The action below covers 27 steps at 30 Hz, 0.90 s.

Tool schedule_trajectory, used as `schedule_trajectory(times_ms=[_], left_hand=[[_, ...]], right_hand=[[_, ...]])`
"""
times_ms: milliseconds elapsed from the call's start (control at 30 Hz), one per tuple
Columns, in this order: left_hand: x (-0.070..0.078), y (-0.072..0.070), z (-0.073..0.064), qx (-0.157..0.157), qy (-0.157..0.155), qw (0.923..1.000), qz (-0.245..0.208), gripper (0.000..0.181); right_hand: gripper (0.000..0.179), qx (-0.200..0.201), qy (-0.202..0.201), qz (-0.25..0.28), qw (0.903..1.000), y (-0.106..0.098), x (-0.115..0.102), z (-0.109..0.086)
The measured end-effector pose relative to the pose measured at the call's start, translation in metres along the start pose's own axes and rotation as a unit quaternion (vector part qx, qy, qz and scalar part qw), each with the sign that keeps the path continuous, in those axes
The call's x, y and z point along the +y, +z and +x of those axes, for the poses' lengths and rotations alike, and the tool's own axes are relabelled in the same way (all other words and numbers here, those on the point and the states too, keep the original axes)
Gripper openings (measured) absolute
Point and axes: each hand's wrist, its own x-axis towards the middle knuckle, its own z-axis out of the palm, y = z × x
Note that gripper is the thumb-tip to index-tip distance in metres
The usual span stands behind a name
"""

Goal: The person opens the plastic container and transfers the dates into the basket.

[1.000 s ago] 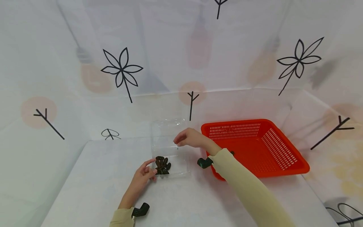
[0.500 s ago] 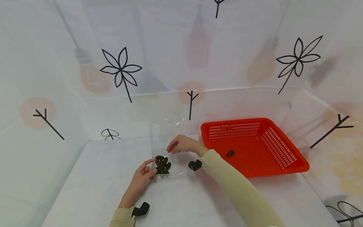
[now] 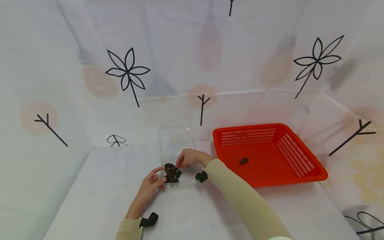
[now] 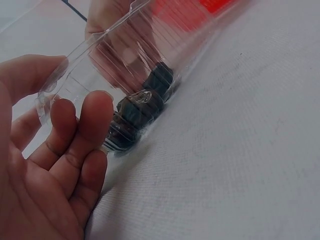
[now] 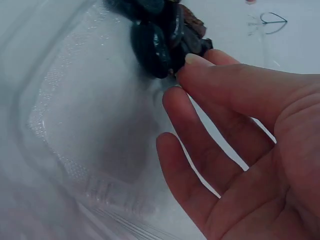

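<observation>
A clear plastic clamshell box (image 3: 189, 176) lies on the white cloth with its lid (image 3: 177, 138) raised at the back. Several dark, glossy mussels (image 3: 171, 173) are heaped in its left part. My left hand (image 3: 151, 181) holds the box at its left side, fingers about the rim and wall in the left wrist view. My right hand (image 3: 190, 158) reaches into the box from the right. In the right wrist view, its thumb and forefinger pinch at a mussel (image 5: 192, 42) at the edge of the heap; the forefinger's tip is partly hidden.
A red plastic basket (image 3: 277, 183) with slotted walls stands right of the box. One mussel (image 3: 244, 160) lies on its floor. Patterned white cloth (image 3: 168, 83) hangs behind the table.
My right hand has come down and left from above the box to the mussels. My left hand has stayed at the box. The mussel in the basket, mostly covered by my sleeve before, now shows.
</observation>
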Motion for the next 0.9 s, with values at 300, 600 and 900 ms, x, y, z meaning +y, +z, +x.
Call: schedule_trajectory(times_ms=[300, 600, 900], left_hand=[[0.003, 0.001, -0.001, 0.007, -0.010, 0.9999, 0.003, 0.051], [0.003, 0.000, 0.000, 0.002, -0.011, 0.9999, -0.002, 0.051], [0.001, 0.001, 0.000, 0.005, -0.020, 0.9998, -0.004, 0.052]], right_hand=[[0.020, -0.023, 0.017, -0.042, 0.9987, 0.006, -0.007, -0.003], [0.018, -0.057, 0.012, -0.100, 0.9933, 0.009, -0.011, 0.002], [0.017, -0.066, 0.028, -0.107, 0.9917, 0.010, -0.009, 0.001]])
